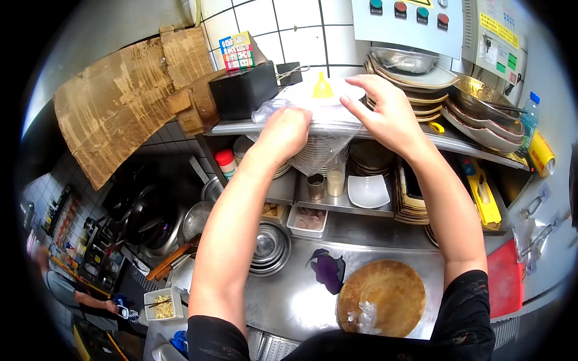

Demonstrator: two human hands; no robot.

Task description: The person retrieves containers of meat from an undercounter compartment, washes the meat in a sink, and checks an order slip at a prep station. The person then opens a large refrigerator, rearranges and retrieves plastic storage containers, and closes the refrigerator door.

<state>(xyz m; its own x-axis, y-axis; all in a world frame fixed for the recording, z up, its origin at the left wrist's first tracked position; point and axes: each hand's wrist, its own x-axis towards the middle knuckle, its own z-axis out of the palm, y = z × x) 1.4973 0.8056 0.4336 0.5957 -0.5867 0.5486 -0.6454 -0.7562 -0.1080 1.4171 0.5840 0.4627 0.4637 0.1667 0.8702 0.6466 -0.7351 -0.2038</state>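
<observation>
Both arms reach up to the upper steel shelf. My left hand (285, 133) is closed in a fist on a clear plastic bag (325, 141), which hangs over the shelf edge in front of stacked plates. My right hand (385, 111) is open, thumb and fingers apart, just right of the bag. Between and beyond the hands, a small yellow funnel (323, 88) stands on a round white surface (295, 91), perhaps a plate or lid. Part of that surface is hidden behind the hands and the plastic.
Stacked plates (421, 96) and metal bowls (481, 90) crowd the shelf's right; a black box (244, 90) sits left. Below are a square white dish (368, 191), a round cutting board (385, 289) and a purple piece (328, 271). Another person's arm (96, 301) shows far left.
</observation>
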